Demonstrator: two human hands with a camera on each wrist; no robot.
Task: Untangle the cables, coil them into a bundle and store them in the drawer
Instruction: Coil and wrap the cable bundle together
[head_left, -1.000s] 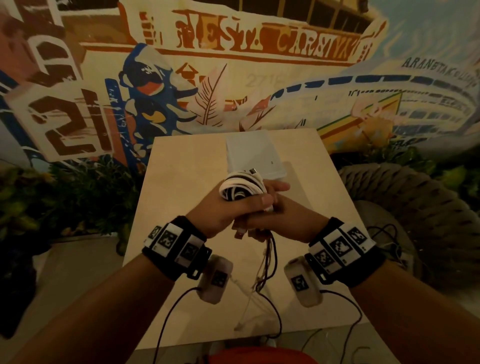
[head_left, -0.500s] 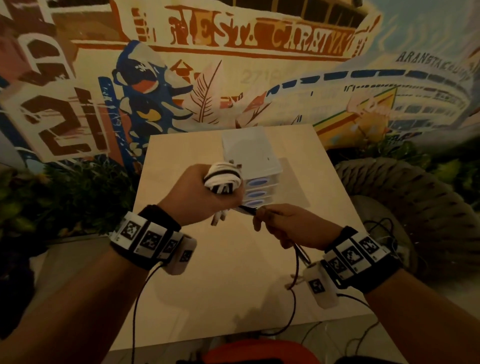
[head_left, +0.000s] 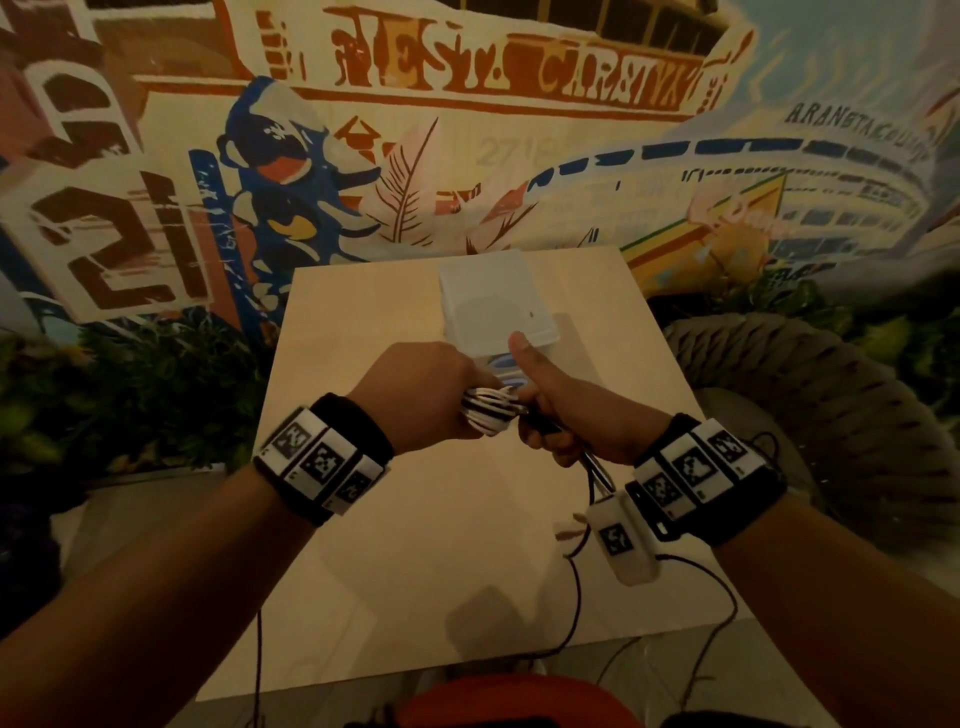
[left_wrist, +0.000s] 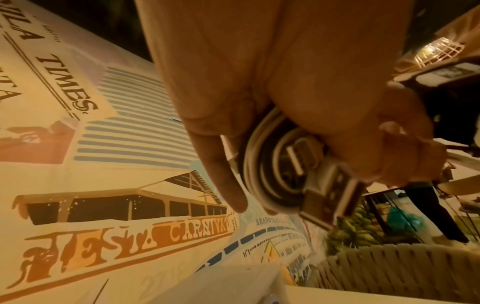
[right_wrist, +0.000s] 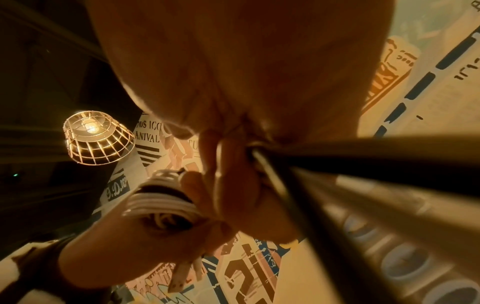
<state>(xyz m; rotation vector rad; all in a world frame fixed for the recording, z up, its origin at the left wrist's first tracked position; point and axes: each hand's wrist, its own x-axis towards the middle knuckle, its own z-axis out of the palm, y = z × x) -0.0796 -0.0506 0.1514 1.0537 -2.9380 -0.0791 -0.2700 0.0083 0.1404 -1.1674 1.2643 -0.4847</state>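
Observation:
My left hand (head_left: 431, 395) grips a coiled bundle of white and black cables (head_left: 488, 410) above the wooden table (head_left: 415, 571). In the left wrist view the coil (left_wrist: 275, 174) lies inside the curled fingers, with USB plugs (left_wrist: 332, 197) sticking out. My right hand (head_left: 561, 421) sits just right of the bundle, thumb up, its fingers curled round the loose cable tails (head_left: 597, 473), which hang down towards the table. The right wrist view shows those tails (right_wrist: 272, 174) leaving the fist, and the bundle (right_wrist: 161, 201). A white drawer unit (head_left: 496, 306) stands right behind both hands, its drawer fronts mostly hidden.
A painted mural wall (head_left: 467, 130) rises behind the table. A woven rope chair (head_left: 831, 405) stands to the right and plants (head_left: 130, 389) to the left. Thin black wires (head_left: 576, 587) trail from the wrist units over the table's front edge. A lit cage lamp (right_wrist: 96, 137) hangs overhead.
The hands have come together again in front of the drawer unit. The right hand has risen to the bundle with its thumb up, and the slack cable between the hands has shortened.

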